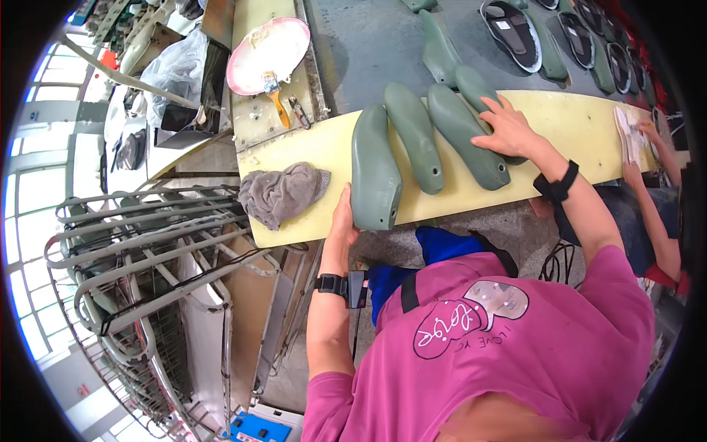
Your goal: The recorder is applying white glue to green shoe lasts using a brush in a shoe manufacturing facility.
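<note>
Several green shoe lasts lie side by side on a pale yellow board in front of me. My left hand [343, 218] is against the outer side of the leftmost shoe last [376, 169], at its heel end by the board's near edge; most of its fingers are hidden. My right hand [509, 131] reaches over the rightmost shoe last [473, 85] with fingers spread, its thumb over the neighbouring shoe last [464, 134]. Between these and the leftmost one lies another shoe last [414, 140], untouched by either hand.
A crumpled grey-brown cloth [281, 195] lies at the yellow board's [567, 125] left end. Beyond it are a pink-rimmed plate [276, 46] and a brush [278, 107]. Dark shoe uppers [511, 37] and more lasts stand behind. A metal rack [147, 265] is left; a co-worker's hands [639, 155] are right.
</note>
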Action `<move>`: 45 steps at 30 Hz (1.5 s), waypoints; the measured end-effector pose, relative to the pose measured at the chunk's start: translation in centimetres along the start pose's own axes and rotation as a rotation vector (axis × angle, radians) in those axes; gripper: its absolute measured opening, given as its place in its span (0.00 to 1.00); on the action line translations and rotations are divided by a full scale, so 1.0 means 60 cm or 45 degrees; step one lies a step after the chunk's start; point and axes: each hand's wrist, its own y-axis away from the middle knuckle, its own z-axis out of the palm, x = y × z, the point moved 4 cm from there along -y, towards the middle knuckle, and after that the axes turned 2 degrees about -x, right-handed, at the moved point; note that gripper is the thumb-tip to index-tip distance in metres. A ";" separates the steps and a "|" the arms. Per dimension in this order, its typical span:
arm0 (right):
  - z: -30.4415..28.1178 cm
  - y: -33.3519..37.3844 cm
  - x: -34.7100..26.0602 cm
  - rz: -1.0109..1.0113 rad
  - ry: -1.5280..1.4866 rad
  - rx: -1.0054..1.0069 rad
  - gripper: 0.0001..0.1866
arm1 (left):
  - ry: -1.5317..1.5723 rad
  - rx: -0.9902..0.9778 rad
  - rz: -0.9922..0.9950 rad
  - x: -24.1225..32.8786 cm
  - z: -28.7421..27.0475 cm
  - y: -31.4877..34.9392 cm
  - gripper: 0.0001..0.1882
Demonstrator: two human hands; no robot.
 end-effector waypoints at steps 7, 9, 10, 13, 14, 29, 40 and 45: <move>0.026 0.029 -0.004 0.126 0.103 -0.029 0.28 | -0.637 -0.271 0.175 0.002 0.052 0.031 0.31; 0.015 0.035 -0.009 0.136 0.129 -0.010 0.25 | -0.268 -0.311 0.061 -0.018 0.068 0.030 0.31; 0.013 0.040 -0.011 0.133 0.125 -0.001 0.25 | 0.117 -0.334 -0.050 -0.030 0.074 0.035 0.32; 0.007 0.036 0.000 0.115 0.082 -0.001 0.24 | 0.246 -0.443 -0.116 -0.036 0.124 0.026 0.39; 0.011 0.040 0.011 0.113 0.053 0.056 0.24 | 0.196 -0.606 -0.197 -0.047 0.133 0.019 0.41; 0.046 0.103 0.137 0.263 0.011 0.219 0.26 | -1.482 0.287 0.765 -0.008 0.273 -0.007 0.55; 0.024 0.122 0.205 -0.058 0.065 0.665 0.17 | -1.210 -0.566 0.855 -0.009 0.272 0.033 0.45; -0.042 0.108 -0.043 -0.393 -0.581 0.031 0.12 | -0.952 -0.060 0.853 -0.090 0.034 0.133 0.30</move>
